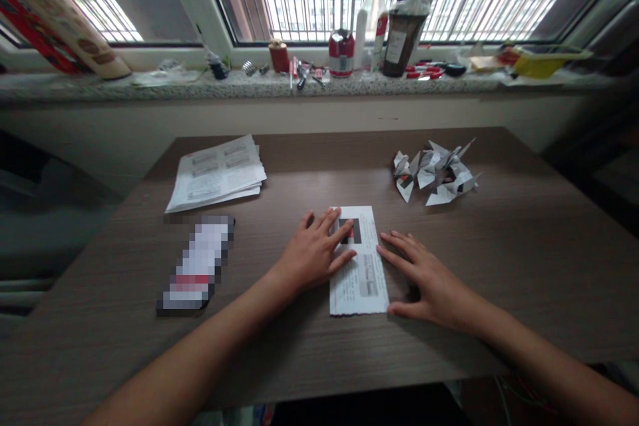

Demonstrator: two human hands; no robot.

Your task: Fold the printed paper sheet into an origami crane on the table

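Observation:
A narrow piece of printed paper point(369, 273) lies on the brown wooden table point(279, 353) in front of me, its near edge ragged. My left hand point(314, 249) rests over its left side with fingers spread, the fingertips on the printed face. Along the right edge of the paper is my right hand point(424, 273), fingers apart and thumb near the lower right corner. Several folded paper shapes point(444, 173) sit in a cluster at the back right of the table.
A stack of printed sheets point(219, 176) lies at the back left, with a blurred-out phone point(200, 263) nearer me. On the stone windowsill point(174, 90) stand a soda can point(341, 53), a dark drink cup point(403, 40), a red container point(278, 56) and a yellow tray point(542, 63).

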